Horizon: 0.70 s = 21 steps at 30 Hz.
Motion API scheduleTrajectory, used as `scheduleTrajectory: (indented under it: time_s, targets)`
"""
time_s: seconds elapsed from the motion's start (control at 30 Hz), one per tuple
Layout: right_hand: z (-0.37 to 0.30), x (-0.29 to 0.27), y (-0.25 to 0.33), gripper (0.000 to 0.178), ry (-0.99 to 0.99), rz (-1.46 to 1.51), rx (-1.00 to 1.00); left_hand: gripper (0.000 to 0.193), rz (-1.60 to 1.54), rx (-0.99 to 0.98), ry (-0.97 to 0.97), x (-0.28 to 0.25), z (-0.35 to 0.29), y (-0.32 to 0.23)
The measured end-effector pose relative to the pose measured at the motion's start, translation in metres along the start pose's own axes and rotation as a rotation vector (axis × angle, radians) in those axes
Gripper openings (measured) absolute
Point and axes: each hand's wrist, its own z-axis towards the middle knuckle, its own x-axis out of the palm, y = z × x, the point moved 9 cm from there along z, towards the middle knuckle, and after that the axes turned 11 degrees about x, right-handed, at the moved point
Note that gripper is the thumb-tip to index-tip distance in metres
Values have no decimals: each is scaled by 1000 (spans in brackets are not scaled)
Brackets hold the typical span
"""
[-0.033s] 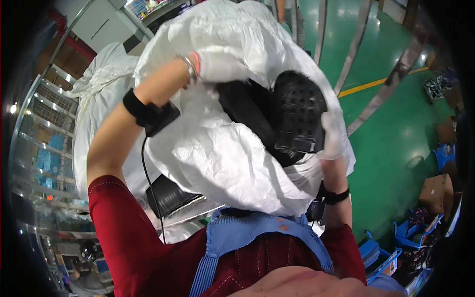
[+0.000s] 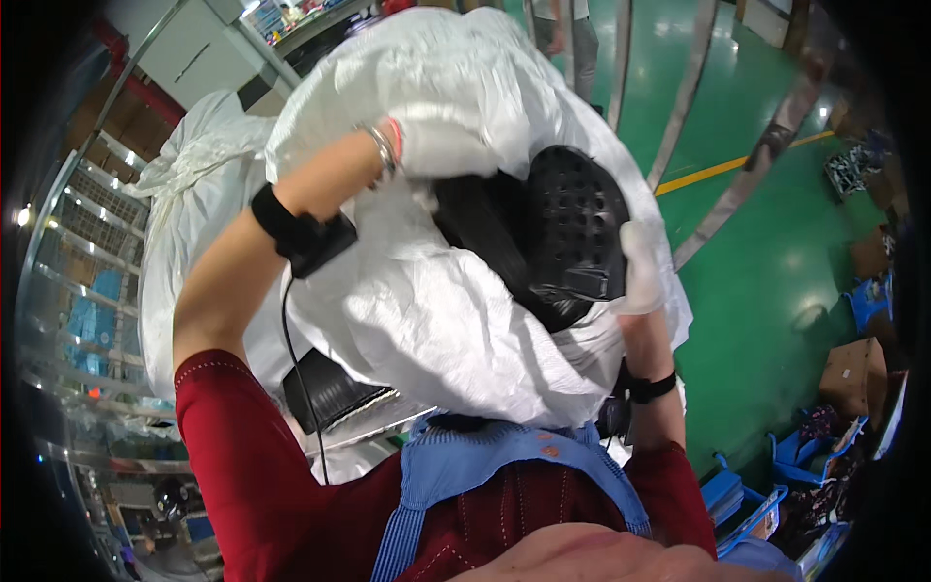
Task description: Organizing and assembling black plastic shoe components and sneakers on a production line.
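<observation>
A large white woven bag [image 2: 417,310] gapes in front of me, its rim rolled back. Inside it stands a black rounded piece [image 2: 579,218] with rows of round dimples, its exact kind unclear. My right hand [image 2: 641,269], in a white glove, is at this piece's right edge and seems to grip it; most of its fingers are hidden behind it. Darker black ribbed pieces [image 2: 485,228] lie to its left in the bag. My gloved left hand [image 2: 451,147] reaches over the bag's mouth above them, its fingers blurred against the white cloth.
A tied white bag [image 2: 204,184] stands at left beside a metal rack [image 2: 92,339]. Below the open bag lies another black ribbed piece [image 2: 325,388]. Metal bars [image 2: 684,107] rise at right. Beyond, a cardboard box [image 2: 853,376] and blue crates [image 2: 815,451] line the green floor. A person [image 2: 580,53] stands behind.
The dimpled piece and my right hand appear slightly farther left. My left hand sits slightly lower and to the right. More of the person behind the bars shows.
</observation>
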Motion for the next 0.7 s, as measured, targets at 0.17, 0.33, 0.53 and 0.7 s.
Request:
scheduleTrajectory:
  time_s: [0.17, 0.33, 0.53, 0.7]
  targets:
    - [1, -10, -4, 51, -84, 44, -12, 41, -581, -73, -144, 34, 12, 2]
    - [2, 11, 9, 59, 56, 38, -54, 67, -849, 232, 147, 48, -7, -24]
    - [-21, 12, 26, 62, 250, -292, -381, 76, -540, 400, -34, 38, -15, -44]
    - [-5, -51, 7, 52, -57, 359, 22, 48, -5, 694, -473, 30, -12, -70]
